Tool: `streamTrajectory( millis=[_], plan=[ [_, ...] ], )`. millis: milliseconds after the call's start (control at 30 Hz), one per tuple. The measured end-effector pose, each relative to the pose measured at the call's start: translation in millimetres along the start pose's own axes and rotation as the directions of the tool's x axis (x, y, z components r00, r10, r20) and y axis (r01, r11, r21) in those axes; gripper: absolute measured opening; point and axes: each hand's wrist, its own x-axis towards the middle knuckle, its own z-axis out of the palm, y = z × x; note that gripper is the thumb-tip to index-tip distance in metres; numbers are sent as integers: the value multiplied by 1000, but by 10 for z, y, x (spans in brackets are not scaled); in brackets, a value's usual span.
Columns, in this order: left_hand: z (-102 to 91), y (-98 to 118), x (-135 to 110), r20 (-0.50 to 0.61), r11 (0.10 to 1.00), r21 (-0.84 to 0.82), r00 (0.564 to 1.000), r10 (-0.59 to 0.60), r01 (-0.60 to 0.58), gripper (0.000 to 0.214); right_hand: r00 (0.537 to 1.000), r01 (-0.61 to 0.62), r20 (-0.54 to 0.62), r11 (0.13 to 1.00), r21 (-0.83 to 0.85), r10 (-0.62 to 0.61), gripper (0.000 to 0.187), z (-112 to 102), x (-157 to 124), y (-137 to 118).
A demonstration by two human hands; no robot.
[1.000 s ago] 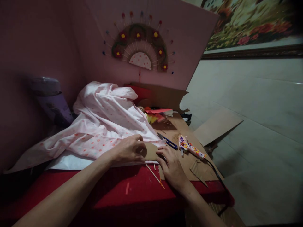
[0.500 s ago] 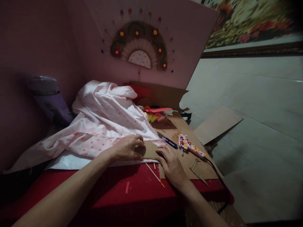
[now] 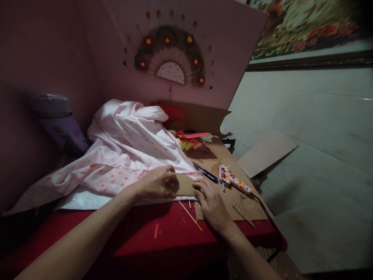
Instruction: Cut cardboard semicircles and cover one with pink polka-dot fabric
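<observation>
left hand (image 3: 154, 183) and right hand (image 3: 212, 204) flank the cardboard piece (image 3: 185, 186) on the near part of the spotted cloth (image 3: 132, 157), probably to steady it; fingers curl at its ends, whether clamped i cannot tell.

The left hand (image 3: 159, 182) and right hand (image 3: 212, 204) crowd both ends of the brown cardboard piece (image 3: 185, 186), and the heaped polka-dot fabric (image 3: 125, 134) bars a low pass behind it. To its right, thread snips (image 3: 209, 175) and a flower-patterned glue gun (image 3: 234, 181) obstruct; on its near side, the red-covered bench (image 3: 131, 233) leaves room, broken by thin wooden sticks (image 3: 188, 212) and a paper strip (image 3: 156, 231).
</observation>
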Motion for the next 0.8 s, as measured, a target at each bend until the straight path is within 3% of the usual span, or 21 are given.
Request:
streamTrajectory(
  millis=[100, 233, 367, 500, 633, 800],
  plan=[
    [1, 0, 3, 7, 1000, 5, 1000, 9, -9, 33, 987, -131, -78, 988, 75, 137, 25, -44, -18, 19],
    [4, 5, 5, 4, 1000, 24, 1000, 7, -7, 33, 918, -319, -142, 900, 296, 372, 39, -78, -44, 74],
    [4, 10, 7, 15, 1000, 19, 1000, 1, -2, 32, 855, -340, -203, 811, 476, 478, 45, -92, -32, 71],
    [10, 5, 7, 6, 1000, 10, 1000, 9, -9, 32, 822, -306, -299, 819, 486, 484, 46, -111, -17, 45],
    [18, -3, 8, -5, 1000, 3, 1000, 21, -21, 31, 843, -320, -286, 852, 415, 456, 48, -96, -47, 60],
    [9, 7, 8, 6, 1000, -3, 1000, 12, -12, 29, 942, -212, -202, 943, 257, 267, 44, -76, -89, 53]
  ],
)
